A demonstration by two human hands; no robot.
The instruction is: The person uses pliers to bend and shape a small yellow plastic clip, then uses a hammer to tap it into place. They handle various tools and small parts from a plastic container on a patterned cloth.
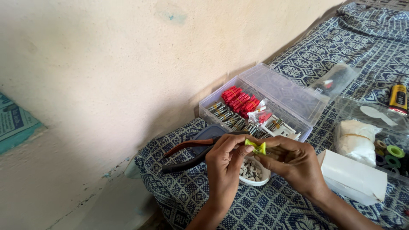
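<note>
Both hands pinch a small yellow-green clip over a white bowl; left hand grip also holds pliers, right hand grip closed on clip.

Two bare hands, the left hand and the right hand, enter from the bottom edge on bare forearms. No sleeve covers either forearm. Fingernails are short and unpainted. The rest of the person is out of view.
</note>
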